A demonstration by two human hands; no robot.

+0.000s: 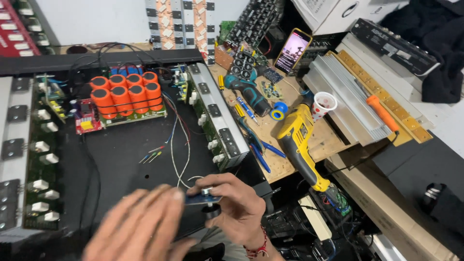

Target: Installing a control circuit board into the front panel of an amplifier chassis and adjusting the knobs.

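My right hand (237,205) grips a small blue circuit board (202,198) with a silver part on top and a black round knob (211,210) under it. My left hand (140,224) is blurred, fingers spread, its fingertips touching the left end of that board. Both hands hover over the front edge of an open black amplifier chassis (121,159). White wires (178,159) run from near the board back toward a cluster of orange capacitors (126,93).
Heatsink rails with circuit boards (217,121) line the chassis sides. On the wooden bench to the right lie a yellow drill (299,140), a teal driver (249,92), blue pliers (261,154), a paper cup (323,104), a phone (292,50), an aluminium heatsink (348,101) and an orange-handled tool (382,112).
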